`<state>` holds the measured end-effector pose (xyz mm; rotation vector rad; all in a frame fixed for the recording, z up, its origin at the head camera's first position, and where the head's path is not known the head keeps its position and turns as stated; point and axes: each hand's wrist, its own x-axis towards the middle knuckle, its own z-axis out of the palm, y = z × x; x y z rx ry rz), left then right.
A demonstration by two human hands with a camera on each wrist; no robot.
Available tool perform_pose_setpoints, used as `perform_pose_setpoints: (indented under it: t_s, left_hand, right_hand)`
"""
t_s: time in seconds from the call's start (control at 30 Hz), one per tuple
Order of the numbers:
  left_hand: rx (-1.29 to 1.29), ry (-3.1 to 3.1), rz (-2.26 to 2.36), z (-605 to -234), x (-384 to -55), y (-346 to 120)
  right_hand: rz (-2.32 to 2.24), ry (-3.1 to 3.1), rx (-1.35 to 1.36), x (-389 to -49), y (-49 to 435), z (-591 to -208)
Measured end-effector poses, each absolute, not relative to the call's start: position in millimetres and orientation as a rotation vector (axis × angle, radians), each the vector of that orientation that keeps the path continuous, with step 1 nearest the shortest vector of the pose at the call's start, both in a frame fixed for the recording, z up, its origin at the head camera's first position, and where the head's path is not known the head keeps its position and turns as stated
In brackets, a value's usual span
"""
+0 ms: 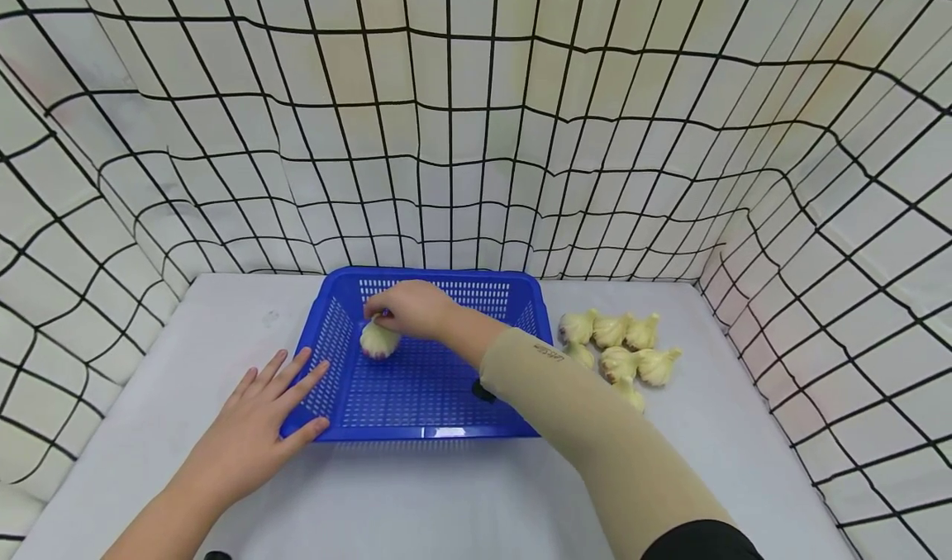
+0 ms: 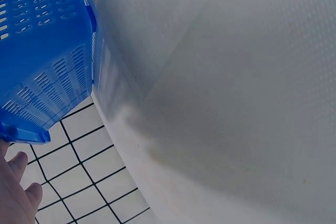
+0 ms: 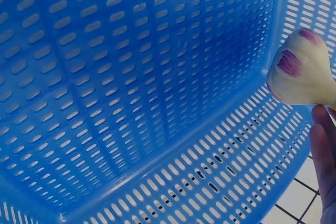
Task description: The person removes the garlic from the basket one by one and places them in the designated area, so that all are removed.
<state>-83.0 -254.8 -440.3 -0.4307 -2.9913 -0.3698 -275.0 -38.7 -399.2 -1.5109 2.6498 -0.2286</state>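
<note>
Inside the blue plastic basket (image 1: 424, 434), near its left back corner, my right hand (image 1: 412, 308) pinches a garlic bulb (image 1: 380, 341) by its stem. Seen from the right wrist, the bulb (image 3: 299, 69) is pale with purple streaks, and my fingers (image 3: 323, 140) are at its stem end. The basket's slotted wall and floor (image 3: 131, 77) fill most of that view. My left hand (image 1: 260, 411) rests on the basket's left rim with its fingers spread. In the left wrist view, only part of that hand (image 2: 18, 187) shows beside the basket (image 2: 47, 72).
Several more garlic bulbs (image 1: 617, 345) lie in a group on the white table (image 1: 714, 428), right of the basket. Black netting (image 1: 476, 130) over white sheeting stands at the back and both sides. A small dark object (image 1: 218, 555) shows at the bottom edge.
</note>
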Motion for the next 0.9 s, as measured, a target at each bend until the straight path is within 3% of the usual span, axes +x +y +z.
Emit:
perform_pose_setpoints:
  t_s: [0.9]
  left_hand:
    - [-0.438,-2.969,-0.374,-441.9,-82.5,-252.8]
  right_hand:
    - [-0.465,2.759,-1.372,-252.1,33.9,-366.1]
